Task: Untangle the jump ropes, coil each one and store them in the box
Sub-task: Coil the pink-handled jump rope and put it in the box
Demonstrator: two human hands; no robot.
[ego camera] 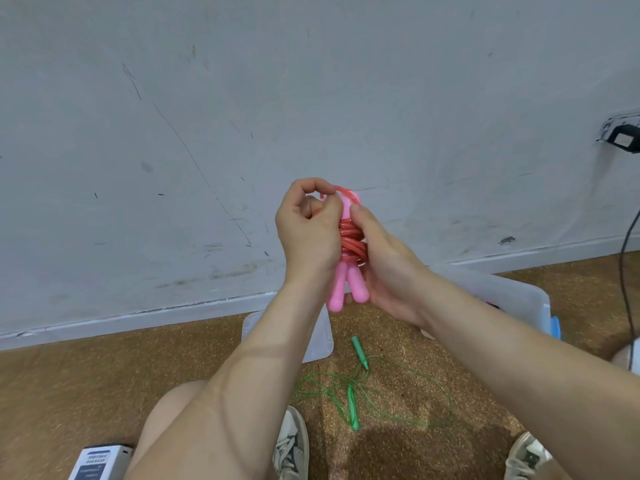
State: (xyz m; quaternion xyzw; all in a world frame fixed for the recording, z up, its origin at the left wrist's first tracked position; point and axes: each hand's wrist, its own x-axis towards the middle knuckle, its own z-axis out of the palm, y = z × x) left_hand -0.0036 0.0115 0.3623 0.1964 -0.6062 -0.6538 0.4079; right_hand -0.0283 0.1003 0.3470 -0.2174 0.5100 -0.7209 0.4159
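Observation:
I hold the pink jump rope (349,244) up in front of the wall, its red cord wound in coils around the two pink handles. My right hand (384,265) grips the bundle from the right side. My left hand (308,226) pinches the loose end of the red cord at the top of the bundle. The green jump rope (356,393) lies loose on the floor below, cord in tangled loops, both green handles showing. The clear plastic box (512,292) stands on the floor to the right, partly hidden behind my right forearm.
A clear box lid (320,337) lies flat on the brown floor by the wall. My knee (173,410) and two sneakers (292,445) are at the bottom. A small white device (100,462) sits bottom left. A black cable (627,258) hangs at the right.

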